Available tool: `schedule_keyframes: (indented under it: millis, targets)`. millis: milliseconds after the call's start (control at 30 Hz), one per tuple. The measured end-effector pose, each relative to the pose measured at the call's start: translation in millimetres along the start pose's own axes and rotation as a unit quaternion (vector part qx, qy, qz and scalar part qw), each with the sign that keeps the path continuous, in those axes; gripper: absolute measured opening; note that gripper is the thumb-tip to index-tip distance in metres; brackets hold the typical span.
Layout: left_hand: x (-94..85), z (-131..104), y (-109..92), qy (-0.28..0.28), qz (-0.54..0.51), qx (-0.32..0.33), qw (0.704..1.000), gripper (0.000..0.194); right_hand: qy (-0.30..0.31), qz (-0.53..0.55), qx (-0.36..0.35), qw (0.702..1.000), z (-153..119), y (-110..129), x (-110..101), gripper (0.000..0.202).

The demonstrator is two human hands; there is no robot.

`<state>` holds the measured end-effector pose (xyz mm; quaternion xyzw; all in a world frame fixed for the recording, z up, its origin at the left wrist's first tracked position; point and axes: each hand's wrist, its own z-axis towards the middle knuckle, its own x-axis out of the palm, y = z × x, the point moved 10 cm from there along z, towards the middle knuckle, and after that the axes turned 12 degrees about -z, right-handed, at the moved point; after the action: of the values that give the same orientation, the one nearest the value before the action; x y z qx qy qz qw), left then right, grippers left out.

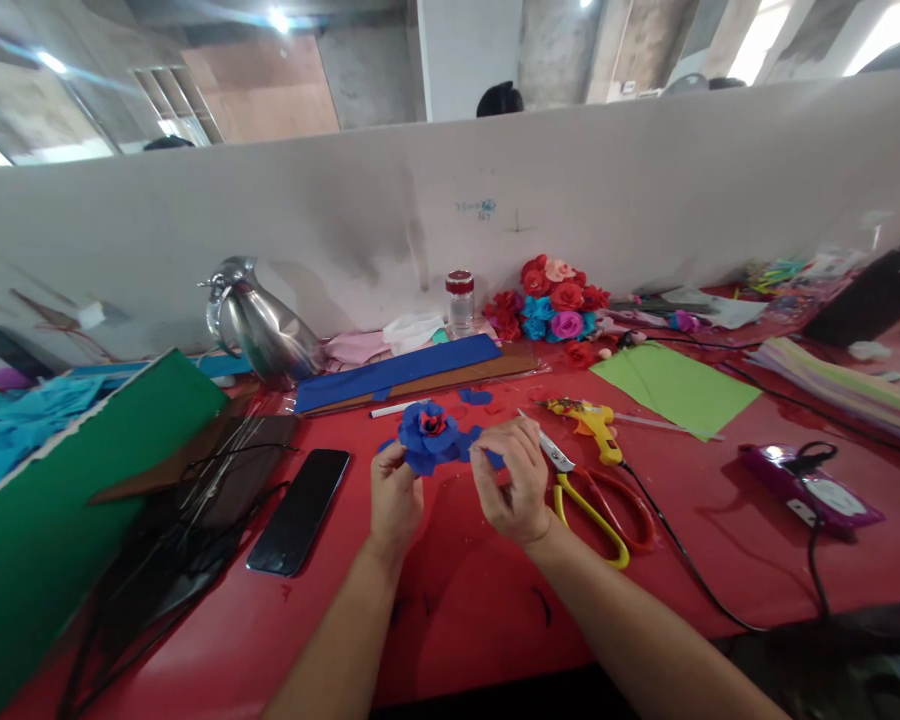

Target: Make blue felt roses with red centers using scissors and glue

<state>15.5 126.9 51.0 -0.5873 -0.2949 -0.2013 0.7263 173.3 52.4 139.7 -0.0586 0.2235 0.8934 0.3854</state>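
Observation:
A blue paper flower [426,440] with a red and dark centre is held in my left hand [397,490], gripped from below between thumb and fingers. Just right of the flower is my right hand [514,478], its fingers curled and the thumb and index fingertips together; what they hold, if anything, is too small to tell. Blue paper petals [474,397] lie on the red table [450,600] behind the hands. Scissors [589,500] with one yellow and one red handle lie right of my right hand, near a yellow glue gun [592,425].
Left are a black phone [298,512], a green box [82,530] and a steel jug [262,325]. Behind lie blue paper strips [405,372], a jar [460,302] and a paper flower bunch [559,300]. Green paper [675,385] and a purple device [810,488] with a cable are right.

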Motion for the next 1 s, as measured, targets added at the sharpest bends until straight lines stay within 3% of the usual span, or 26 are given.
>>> schedule_keyframes:
  millis: [133, 233, 367, 467, 567, 767, 1000]
  targets:
    - [-3.7, 1, -2, 0.004, 0.008, 0.009, 1.000, 0.007, 0.023, 0.053, 0.104, 0.993, -3, -18, 7, 0.020]
    - [-7.4, 3, -6, 0.002, 0.024, 0.017, 1.000, 0.007, 0.049, 0.088, 0.134, 0.986, -7, -18, 15, 0.022]
    - [-12.8, 6, -12, -0.014, 0.065, 0.040, 0.997, 0.008, 0.059, 0.104, 0.072, 0.990, -10, 0, 20, 0.018]
    - [-12.5, 5, -13, -0.023, 0.070, 0.054, 0.996, 0.008, 0.024, 0.054, 0.021, 0.998, -13, 10, 16, 0.007]
    - [-8.9, 0, -16, -0.027, 0.065, 0.069, 0.995, 0.011, -0.021, -0.021, -0.007, 1.000, -17, 13, 11, 0.017]
    - [0.8, -6, -6, -0.004, 0.070, 0.049, 0.996, 0.014, -0.036, -0.086, -0.027, 0.995, -15, 11, 12, 0.014]
    - [-6.2, -5, -3, -0.011, 0.192, 0.074, 0.979, 0.011, -0.013, -0.067, -0.020, 0.997, -11, 5, 10, 0.012]
